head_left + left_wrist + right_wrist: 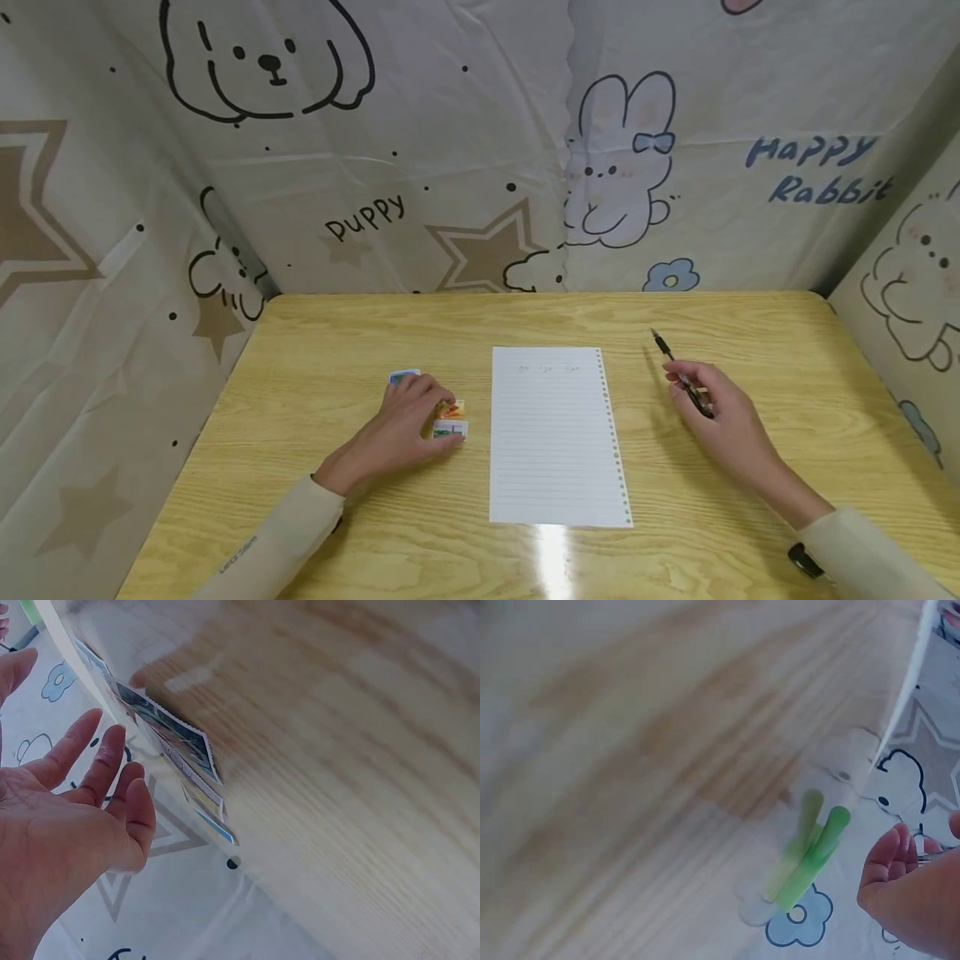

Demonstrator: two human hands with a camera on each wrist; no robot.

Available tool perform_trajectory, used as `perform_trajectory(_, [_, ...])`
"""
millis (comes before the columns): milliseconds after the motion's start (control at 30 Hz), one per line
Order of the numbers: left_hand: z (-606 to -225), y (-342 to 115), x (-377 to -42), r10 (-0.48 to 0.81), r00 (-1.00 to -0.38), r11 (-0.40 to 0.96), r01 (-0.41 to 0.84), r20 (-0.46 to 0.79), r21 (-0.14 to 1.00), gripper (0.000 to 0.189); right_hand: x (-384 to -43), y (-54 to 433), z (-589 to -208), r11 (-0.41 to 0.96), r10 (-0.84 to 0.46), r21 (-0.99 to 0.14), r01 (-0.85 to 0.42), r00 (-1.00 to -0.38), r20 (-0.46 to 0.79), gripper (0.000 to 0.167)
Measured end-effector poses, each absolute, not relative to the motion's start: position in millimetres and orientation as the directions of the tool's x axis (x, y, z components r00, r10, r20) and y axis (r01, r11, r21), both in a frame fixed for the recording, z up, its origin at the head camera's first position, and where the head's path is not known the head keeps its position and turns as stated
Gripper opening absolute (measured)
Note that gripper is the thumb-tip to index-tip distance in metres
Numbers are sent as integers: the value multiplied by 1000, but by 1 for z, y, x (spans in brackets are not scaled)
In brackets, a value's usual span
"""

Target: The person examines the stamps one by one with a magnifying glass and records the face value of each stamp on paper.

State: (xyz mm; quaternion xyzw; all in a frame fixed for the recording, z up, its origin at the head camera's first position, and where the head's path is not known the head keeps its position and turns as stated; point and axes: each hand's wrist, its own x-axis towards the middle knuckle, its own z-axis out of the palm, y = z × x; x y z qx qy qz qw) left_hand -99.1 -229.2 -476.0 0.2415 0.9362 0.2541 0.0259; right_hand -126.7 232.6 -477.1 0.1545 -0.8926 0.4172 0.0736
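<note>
My left hand [405,421] hovers palm down over several small postage stamps on the table, fingers loosely bent and spread. A blue-green stamp [403,376] shows past its knuckles. An orange stamp [453,409] and a white-edged landscape stamp [450,428] lie between its index finger and thumb. In the left wrist view, dark stamps [174,735] with toothed edges lie in a row beside the fingers, a gap between. My right hand [723,421] holds a black pen [662,343], its tip pointing up and away, right of the paper.
A lined sheet of paper [551,450] with punched holes lies mid-table, faint handwriting near its top. The wooden table [337,333] meets a printed cloth [465,150] behind and at both sides. A green rounded strip [821,859] shows in the right wrist view.
</note>
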Motion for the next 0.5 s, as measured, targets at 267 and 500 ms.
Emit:
perform_trajectory(267, [-476, -228, -101, 461, -882, 750, 447, 100, 488, 42, -121, 232, -485, 697, -334, -600, -393, -918, 214, 36])
perform_trajectory(500, [-476, -227, -105, 439, -893, 770, 430, 98, 471, 29, -117, 234, -493, 748, -379, -529, -401, -912, 156, 37])
